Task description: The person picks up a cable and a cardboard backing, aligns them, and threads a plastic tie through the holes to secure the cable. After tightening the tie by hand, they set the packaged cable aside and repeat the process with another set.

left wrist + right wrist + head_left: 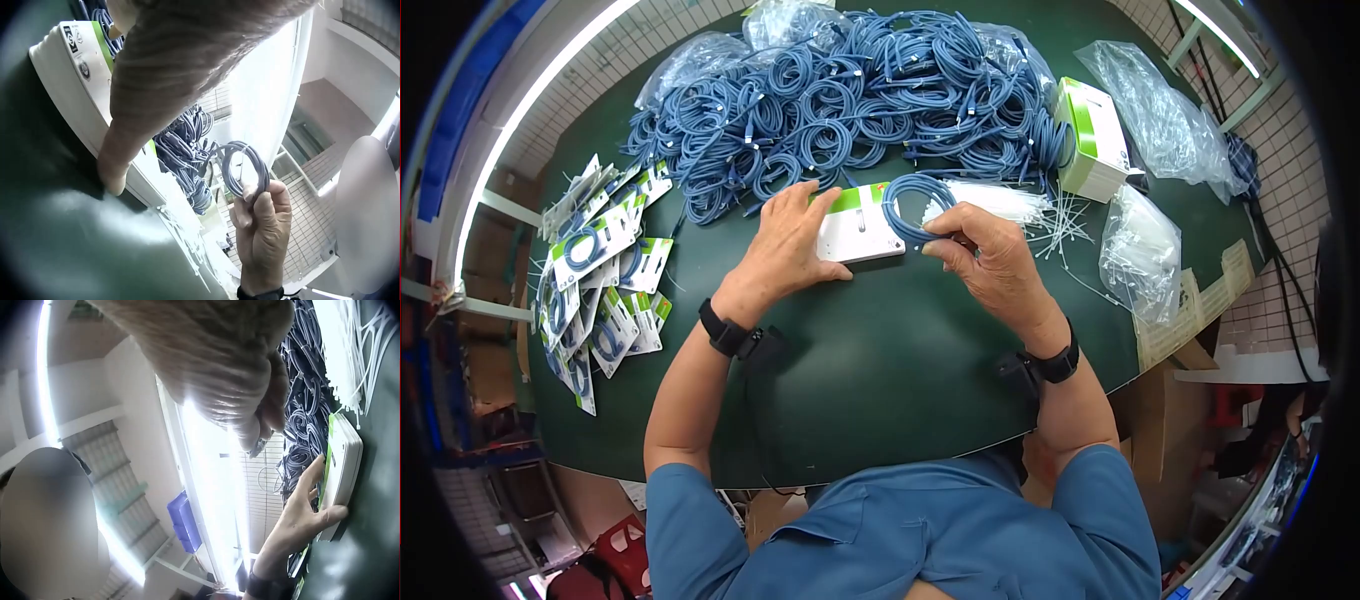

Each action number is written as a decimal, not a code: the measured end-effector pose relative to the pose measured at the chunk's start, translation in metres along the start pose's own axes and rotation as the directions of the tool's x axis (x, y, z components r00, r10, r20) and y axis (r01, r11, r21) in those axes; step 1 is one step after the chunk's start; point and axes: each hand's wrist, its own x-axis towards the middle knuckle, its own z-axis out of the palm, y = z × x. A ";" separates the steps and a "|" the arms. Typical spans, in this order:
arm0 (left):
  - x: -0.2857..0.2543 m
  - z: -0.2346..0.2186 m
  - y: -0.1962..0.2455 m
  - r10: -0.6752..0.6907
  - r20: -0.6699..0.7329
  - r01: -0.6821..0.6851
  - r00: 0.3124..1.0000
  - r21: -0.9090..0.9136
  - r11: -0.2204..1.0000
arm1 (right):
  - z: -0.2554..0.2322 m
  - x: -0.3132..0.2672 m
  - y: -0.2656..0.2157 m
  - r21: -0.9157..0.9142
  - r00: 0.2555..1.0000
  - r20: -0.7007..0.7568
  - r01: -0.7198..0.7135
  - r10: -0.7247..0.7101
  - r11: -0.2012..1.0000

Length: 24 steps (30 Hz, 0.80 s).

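Note:
My right hand (990, 255) pinches a coiled blue cable (892, 212) between thumb and fingers; in the left wrist view the coil (232, 172) stands up above the fingertips. The coil overlaps the right end of a stack of white and green packaging cards (855, 242) in the head view. My left hand (785, 240) spans the left end of that stack, its thumb at the near edge and fingers toward the far green edge. In the right wrist view the left thumb and index finger spread apart on the stack (344, 456).
A large heap of coiled blue cables (830, 95) fills the back. Carded cables (600, 270) pile up at the left. White cable ties (1010, 203) lie right of the stack, by a green and white box (1095, 150), a bag of ties (1140, 250) and clear plastic bags (1165, 115).

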 end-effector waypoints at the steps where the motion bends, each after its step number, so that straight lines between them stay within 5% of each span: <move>1: 0.001 0.000 -0.004 -0.007 0.053 0.006 0.999 0.026 1.000 | 0.000 0.000 0.001 -0.013 1.000 -0.012 0.017 -0.017 1.000; 7: 0.002 -0.005 -0.016 0.017 0.127 -0.008 0.992 -0.064 0.998 | 0.001 0.000 0.002 -0.007 0.999 -0.022 -0.039 0.039 0.999; 15: -0.003 -0.010 -0.028 0.170 -0.096 -0.181 0.981 -0.121 0.976 | 0.004 -0.001 -0.004 0.079 0.998 -0.047 -0.042 0.045 0.996; 18: -0.014 -0.030 0.006 0.333 -0.308 -0.251 0.891 0.275 0.928 | 0.004 -0.002 -0.009 0.157 0.984 -0.176 -0.007 0.035 0.988; 24: -0.072 -0.016 0.073 0.231 -0.136 -0.219 0.963 0.098 0.971 | 0.022 -0.006 -0.022 0.092 0.982 -0.099 0.170 -0.161 0.981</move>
